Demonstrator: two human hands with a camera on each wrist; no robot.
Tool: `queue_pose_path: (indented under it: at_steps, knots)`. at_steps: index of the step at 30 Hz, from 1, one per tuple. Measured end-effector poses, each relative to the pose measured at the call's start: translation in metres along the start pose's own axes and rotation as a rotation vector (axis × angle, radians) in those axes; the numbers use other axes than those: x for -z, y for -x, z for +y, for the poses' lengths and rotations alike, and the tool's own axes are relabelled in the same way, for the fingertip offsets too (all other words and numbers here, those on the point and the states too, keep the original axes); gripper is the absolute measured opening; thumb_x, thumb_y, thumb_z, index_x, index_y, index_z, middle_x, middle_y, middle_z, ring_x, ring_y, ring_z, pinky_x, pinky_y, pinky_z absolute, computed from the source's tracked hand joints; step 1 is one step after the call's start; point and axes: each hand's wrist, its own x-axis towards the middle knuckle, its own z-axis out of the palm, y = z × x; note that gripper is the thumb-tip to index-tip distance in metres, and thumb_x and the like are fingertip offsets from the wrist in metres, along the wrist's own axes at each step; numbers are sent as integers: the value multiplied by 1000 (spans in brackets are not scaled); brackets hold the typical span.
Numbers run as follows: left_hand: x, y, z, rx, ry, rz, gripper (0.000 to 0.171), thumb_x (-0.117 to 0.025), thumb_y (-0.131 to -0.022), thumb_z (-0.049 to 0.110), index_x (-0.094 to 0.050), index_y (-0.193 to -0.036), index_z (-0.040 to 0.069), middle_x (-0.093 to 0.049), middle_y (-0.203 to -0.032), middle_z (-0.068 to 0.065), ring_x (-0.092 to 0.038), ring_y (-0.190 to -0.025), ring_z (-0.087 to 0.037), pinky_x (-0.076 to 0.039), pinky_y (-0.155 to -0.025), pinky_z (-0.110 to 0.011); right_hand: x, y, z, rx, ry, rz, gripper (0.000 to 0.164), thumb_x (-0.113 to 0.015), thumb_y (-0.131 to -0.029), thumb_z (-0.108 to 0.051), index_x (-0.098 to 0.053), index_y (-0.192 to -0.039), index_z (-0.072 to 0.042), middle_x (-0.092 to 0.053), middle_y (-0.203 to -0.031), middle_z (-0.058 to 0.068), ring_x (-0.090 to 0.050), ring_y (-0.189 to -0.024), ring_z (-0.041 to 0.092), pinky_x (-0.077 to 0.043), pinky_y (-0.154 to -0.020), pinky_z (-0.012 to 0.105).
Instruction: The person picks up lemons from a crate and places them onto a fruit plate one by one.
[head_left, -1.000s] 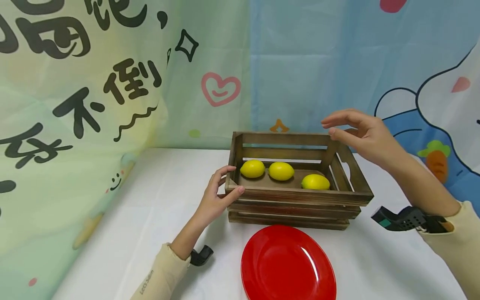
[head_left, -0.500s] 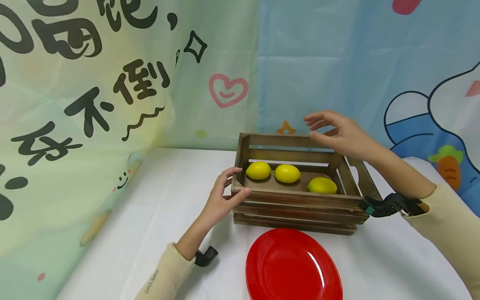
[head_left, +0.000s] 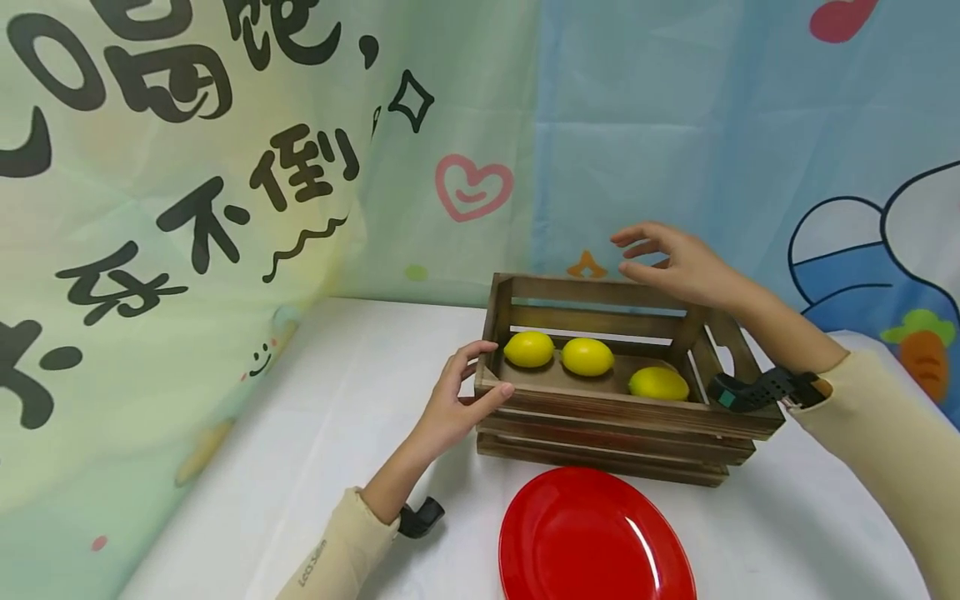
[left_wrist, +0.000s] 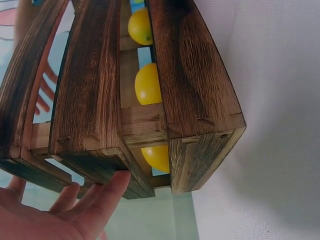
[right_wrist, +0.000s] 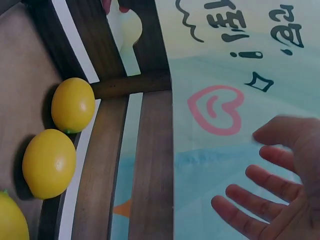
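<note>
- Left hand [head_left: 450, 408], fingers loosely extended, touches the wooden crate's [head_left: 615, 412] left end.
- Right hand [head_left: 686, 262], relaxed and holding nothing, hovers above its back rim.
- Three yellow lemons [head_left: 587, 357] lie inside.

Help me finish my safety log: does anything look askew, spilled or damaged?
Nothing stands out. The lemons lie inside the upright crate, with no visible spill or breakage. The red plate lies flat before it, its near edge out of view.
</note>
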Motion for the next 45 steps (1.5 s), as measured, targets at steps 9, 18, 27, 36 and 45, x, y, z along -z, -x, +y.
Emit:
queue_pose_path:
  at_steps: [9, 18, 27, 36, 45]
  knots:
    - [-5, -2, -2, 4, 9, -16, 59, -70, -89, 37, -43, -140, 25, -30, -152, -6, -35, -138, -34, -46, -98, -51, -10, -12, 16, 53, -79, 2, 44, -63, -94, -4, -52, -136, -6, -52, -136, 17, -54, -120, 24, -50, -90, 34]
    - [-6, -3, -2, -4, 14, -25, 59, -69, -89, 39, -43, -140, 25, -30, -152, -5, -35, -138, -35, -46, -98, -51, -27, -27, 23, 218, -33, 10, 29, -62, -93, -1, -63, -122, -5, -62, -120, 10, -59, -105, 10, -49, -83, 19]
    - [-9, -3, -2, 4, 16, -32, 59, -69, -90, 39, -43, -140, 23, -31, -152, -3, -35, -138, -33, -47, -97, -49, -45, -31, 32, 317, -64, -177, 27, -59, -94, 3, -61, -120, 3, -58, -120, 17, -59, -105, 32, -54, -86, 41]
    - [-6, -2, -4, 23, -6, -13, 58, -69, -90, 38, -43, -140, 27, -31, -152, -4, -35, -138, -34, -46, -98, -50, -60, -32, 36, 185, -68, -380, 31, -60, -96, -8, -58, -126, -1, -57, -128, 16, -56, -115, 34, -49, -92, 50]
    - [0, -1, -4, 14, -4, 10, 57, -69, -90, 35, -43, -140, 26, -31, -152, -4, -35, -137, -35, -46, -98, -52, -67, -39, 45, 115, 33, -503, 33, -63, -95, -12, -59, -127, -4, -54, -131, 15, -51, -121, 37, -43, -100, 55]
